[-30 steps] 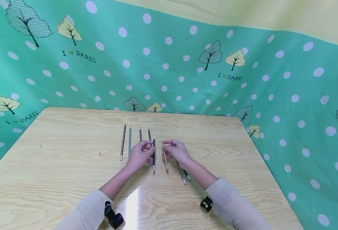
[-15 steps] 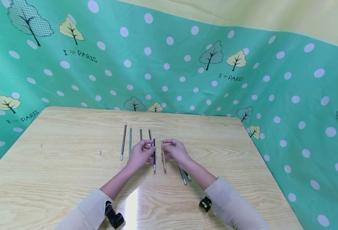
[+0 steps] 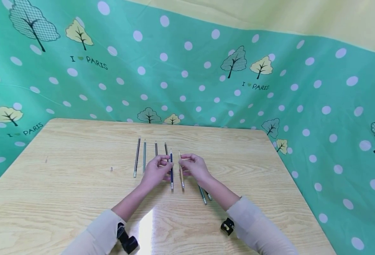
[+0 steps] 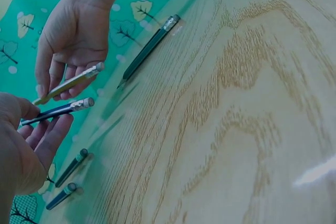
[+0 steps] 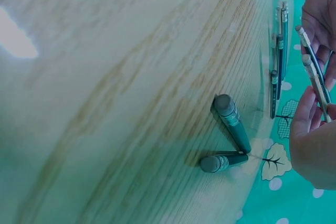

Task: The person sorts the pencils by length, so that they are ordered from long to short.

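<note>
My left hand [image 3: 155, 171] pinches a dark blue pencil [image 3: 172, 177] between thumb and fingers. Opposite it, my right hand [image 3: 196, 168] pinches a pale yellow pencil [image 3: 182, 177]. Both pencils point away from me, eraser ends nearer, a small gap between them. In the left wrist view the yellow pencil [image 4: 73, 82] and the blue pencil [image 4: 58, 111] are up off the table, silver ferrules showing. In the right wrist view the two held pencils overlap, the right hand [image 5: 315, 150] below and the left hand [image 5: 318, 17] behind.
Left of the hands lie a dark pencil [image 3: 137, 157] and a teal pencil [image 3: 144, 156], with two more dark pencils partly behind the left hand. Under the right forearm are a green pencil [image 3: 202, 195] and a darker pencil [image 3: 208, 194]. A small scrap [image 3: 111, 169] sits on the wooden table [image 3: 79, 198].
The yellow pencil's eraser end has swung slightly left, bringing it nearly parallel with the blue one. The blue pencil's eraser end has shifted a little. Both hands keep their hold.
</note>
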Demonstrator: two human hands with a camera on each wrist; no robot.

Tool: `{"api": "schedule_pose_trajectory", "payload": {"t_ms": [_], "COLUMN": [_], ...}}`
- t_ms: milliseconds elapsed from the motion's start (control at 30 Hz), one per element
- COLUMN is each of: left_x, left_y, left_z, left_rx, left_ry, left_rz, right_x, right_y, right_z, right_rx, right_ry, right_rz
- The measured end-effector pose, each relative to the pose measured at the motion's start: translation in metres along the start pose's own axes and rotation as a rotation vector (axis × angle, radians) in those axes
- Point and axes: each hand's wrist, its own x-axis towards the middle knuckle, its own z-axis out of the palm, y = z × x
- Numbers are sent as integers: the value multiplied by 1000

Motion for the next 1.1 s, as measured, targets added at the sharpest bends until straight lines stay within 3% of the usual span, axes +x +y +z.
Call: {"api": "schedule_pose_trajectory", "payload": {"t_ms": [1100], "left_x": [0], "left_y": [1], "left_z": [1], "left_rx": [-27], "left_ry": [9], "left_rz": [-8], "right_x": [0], "right_y": [-1], "right_z": [2], "right_rx": [10], "right_ry": [-5], "right_rz": [-13]}}
